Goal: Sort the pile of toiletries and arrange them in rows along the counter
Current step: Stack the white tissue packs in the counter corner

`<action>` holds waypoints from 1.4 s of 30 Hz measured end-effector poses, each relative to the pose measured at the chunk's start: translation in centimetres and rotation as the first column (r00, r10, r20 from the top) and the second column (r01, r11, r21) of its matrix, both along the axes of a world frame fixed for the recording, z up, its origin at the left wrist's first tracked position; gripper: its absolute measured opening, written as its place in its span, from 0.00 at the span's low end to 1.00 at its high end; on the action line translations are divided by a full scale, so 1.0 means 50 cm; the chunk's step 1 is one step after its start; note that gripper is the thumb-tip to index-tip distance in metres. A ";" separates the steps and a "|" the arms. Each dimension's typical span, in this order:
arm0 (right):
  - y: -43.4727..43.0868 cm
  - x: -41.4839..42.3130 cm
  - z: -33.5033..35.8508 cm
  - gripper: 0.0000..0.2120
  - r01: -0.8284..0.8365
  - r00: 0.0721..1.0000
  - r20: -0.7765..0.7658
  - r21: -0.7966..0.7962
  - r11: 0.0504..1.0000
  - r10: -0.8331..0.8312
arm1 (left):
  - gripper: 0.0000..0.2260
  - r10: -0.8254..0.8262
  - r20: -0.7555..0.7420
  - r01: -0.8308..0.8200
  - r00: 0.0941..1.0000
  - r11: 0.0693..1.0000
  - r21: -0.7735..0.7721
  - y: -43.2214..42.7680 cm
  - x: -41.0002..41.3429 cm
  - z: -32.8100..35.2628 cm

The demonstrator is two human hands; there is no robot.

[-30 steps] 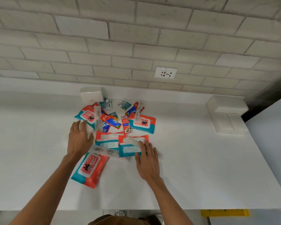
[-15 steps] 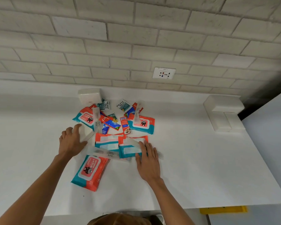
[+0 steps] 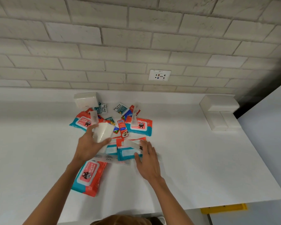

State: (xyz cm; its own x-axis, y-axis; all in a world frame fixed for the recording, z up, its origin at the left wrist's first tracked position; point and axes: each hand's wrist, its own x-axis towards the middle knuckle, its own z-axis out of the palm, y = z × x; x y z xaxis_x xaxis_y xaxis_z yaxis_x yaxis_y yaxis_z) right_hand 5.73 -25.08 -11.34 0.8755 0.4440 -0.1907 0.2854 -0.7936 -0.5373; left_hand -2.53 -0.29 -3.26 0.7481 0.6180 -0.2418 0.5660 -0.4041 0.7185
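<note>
While the left hand (image 3: 89, 146) holds a white tissue pack (image 3: 102, 132), the right hand (image 3: 147, 158) lies flat on the pile.

The pile of toiletries (image 3: 120, 127) sits in the middle of the white counter (image 3: 201, 168), close to the brick wall (image 3: 88, 46). The left hand's fingers and thumb are curled round the tissue pack, over the left side of the pile. The right hand's fingers are straight and rest on a long white packet (image 3: 132, 143) and a red and blue wipes pack (image 3: 126, 152) at the front of the pile. A second wipes pack (image 3: 88, 176) lies nearest the person, under the left wrist. Small sachets (image 3: 120, 108) and a little red box (image 3: 122, 127) lie further back. A white box (image 3: 86, 99) stands at the back of the pile. A wall plug (image 3: 159, 75) is on the bricks, and a white block (image 3: 219, 111) sits well off to the right.
</note>
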 end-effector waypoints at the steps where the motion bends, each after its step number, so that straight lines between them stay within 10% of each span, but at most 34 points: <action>1: 0.003 -0.006 0.007 0.33 0.021 1.000 -0.019 0.043 0.999 -0.020 | 0.37 0.006 0.027 -0.004 1.000 0.996 -0.089 -0.021 0.003 0.004; 13: 0.000 -0.043 0.097 0.23 0.390 0.899 -0.417 0.616 0.685 -0.137 | 0.25 0.250 0.094 -0.067 0.964 0.566 -0.822 -0.228 0.036 -0.010; 18: -0.063 -0.035 0.107 0.22 0.482 0.869 -0.441 0.656 0.580 -0.224 | 0.06 0.130 0.152 0.011 0.980 0.724 -0.690 -0.270 0.046 -0.003; 26: -0.168 -0.013 0.120 0.19 0.579 0.814 -0.440 0.673 0.460 -0.380 | 0.21 -0.070 0.129 0.115 0.989 0.913 -0.391 -0.346 0.109 -0.010; 42: -0.499 0.211 0.129 0.14 0.543 0.823 -0.298 0.662 0.516 -0.484 | 0.22 -0.224 0.186 0.284 0.957 0.859 -0.426 -0.655 0.339 0.000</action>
State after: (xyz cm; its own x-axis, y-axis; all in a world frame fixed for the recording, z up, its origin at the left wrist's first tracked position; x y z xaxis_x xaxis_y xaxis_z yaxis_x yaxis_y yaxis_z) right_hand 16.30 -50.03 -4.90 0.9934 -0.0603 -0.0978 -0.1067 -0.1682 -0.9800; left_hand 14.41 -33.06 -3.27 0.9069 0.2519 -0.3378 0.3801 -0.1430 0.9138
